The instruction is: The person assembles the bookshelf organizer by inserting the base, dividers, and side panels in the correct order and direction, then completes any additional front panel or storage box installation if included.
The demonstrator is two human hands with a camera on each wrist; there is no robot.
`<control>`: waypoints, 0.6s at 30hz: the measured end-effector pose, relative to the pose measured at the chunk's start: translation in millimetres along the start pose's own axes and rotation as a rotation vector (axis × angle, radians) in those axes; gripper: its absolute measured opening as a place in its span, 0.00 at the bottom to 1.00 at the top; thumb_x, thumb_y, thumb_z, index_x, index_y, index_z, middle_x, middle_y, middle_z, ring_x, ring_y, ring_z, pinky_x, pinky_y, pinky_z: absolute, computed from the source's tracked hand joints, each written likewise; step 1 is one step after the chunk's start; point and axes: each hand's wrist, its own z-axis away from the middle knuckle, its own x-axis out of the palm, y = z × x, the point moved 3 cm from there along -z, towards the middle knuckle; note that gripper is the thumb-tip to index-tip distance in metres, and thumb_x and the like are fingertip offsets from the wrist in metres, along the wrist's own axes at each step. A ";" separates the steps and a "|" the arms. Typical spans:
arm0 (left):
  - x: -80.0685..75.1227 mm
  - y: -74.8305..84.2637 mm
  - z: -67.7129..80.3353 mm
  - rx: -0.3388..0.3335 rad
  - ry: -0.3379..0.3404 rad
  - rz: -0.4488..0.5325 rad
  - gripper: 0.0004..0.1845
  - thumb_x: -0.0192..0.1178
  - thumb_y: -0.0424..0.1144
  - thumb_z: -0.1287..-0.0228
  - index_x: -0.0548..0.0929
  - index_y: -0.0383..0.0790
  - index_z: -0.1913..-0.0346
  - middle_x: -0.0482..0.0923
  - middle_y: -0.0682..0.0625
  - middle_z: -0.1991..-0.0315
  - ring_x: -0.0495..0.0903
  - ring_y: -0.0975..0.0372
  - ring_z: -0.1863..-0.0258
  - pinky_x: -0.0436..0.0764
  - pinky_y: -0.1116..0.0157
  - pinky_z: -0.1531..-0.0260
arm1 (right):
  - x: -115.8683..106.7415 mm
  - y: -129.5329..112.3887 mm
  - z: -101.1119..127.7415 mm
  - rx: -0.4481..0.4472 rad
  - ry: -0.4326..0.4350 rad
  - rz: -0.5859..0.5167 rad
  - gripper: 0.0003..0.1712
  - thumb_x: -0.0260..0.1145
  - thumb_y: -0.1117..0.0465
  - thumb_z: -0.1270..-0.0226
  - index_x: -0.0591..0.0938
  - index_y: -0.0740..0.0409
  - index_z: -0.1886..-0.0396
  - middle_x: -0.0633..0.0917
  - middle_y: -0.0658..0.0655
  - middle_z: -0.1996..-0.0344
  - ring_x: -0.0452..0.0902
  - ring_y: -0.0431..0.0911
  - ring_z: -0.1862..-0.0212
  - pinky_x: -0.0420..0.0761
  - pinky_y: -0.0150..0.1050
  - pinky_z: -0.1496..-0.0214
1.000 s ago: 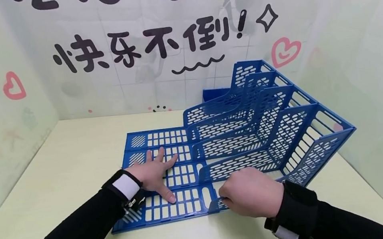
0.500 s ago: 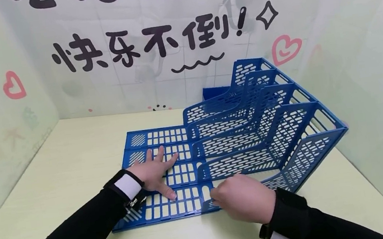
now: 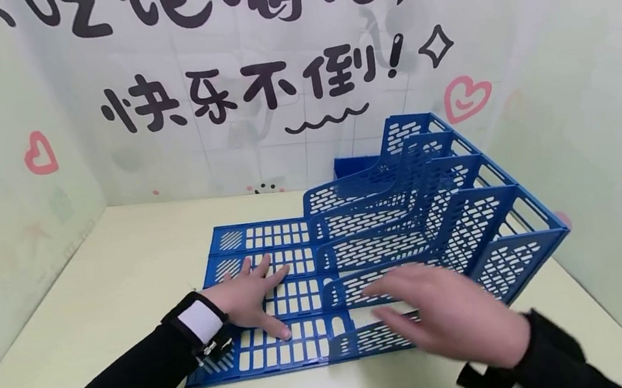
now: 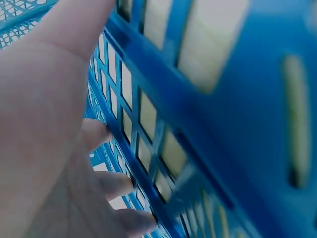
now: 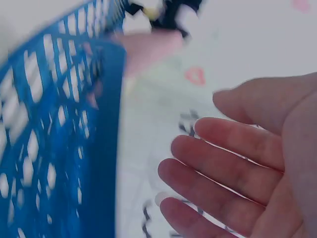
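A blue plastic file rack (image 3: pixel 376 221) stands on the table in the head view, with several perforated dividers rising towards its tall back at the right. Flat lattice panels (image 3: pixel 287 369) extend from its left side. My left hand (image 3: pixel 245 301) rests on these panels, fingers spread; the left wrist view shows its fingertips against the lattice (image 4: pixel 143 124). Over the nearest divider (image 3: pixel 380 337) hovers my right hand (image 3: pixel 450 313), blurred, holding nothing. In the right wrist view its fingers (image 5: pixel 218 168) are extended, apart from a blue perforated wall (image 5: pixel 101 148).
A solid blue piece (image 3: pixel 351 166) shows behind the rack, mostly hidden by it. The pale table (image 3: pixel 105 286) meets a printed sheet (image 3: pixel 260 168) at the back, and light side walls (image 3: pixel 598 182) rise left and right.
My right hand has let go of the nearest divider's low front end and moved up and right, fingers straightening. That divider has shifted left against the panel. The left hand stays put.
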 end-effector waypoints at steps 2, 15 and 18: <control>-4.1 -5.6 4.3 0.032 0.025 0.019 0.69 0.79 0.73 0.47 0.58 0.44 0.11 0.44 0.31 0.10 0.41 0.27 0.13 0.52 0.21 0.22 | -15.4 5.0 -3.5 0.034 0.035 0.054 0.14 0.73 0.56 0.21 0.89 0.46 0.40 0.93 0.45 0.49 0.89 0.39 0.48 0.89 0.38 0.45; -14.0 -84.9 36.1 -0.006 0.005 0.153 0.80 0.88 0.63 0.54 0.47 0.26 0.12 0.32 0.19 0.14 0.38 0.19 0.17 0.50 0.21 0.22 | -22.1 11.7 -144.0 0.378 -0.325 0.032 0.13 0.66 0.60 0.15 0.88 0.58 0.40 0.91 0.57 0.45 0.86 0.48 0.50 0.85 0.45 0.37; -6.4 -81.5 34.3 0.014 0.046 0.103 0.78 0.87 0.67 0.55 0.52 0.26 0.13 0.38 0.19 0.14 0.40 0.20 0.17 0.49 0.22 0.21 | 4.6 37.2 -164.6 0.446 -0.493 0.158 0.11 0.66 0.63 0.17 0.89 0.61 0.44 0.91 0.60 0.48 0.81 0.50 0.55 0.84 0.46 0.42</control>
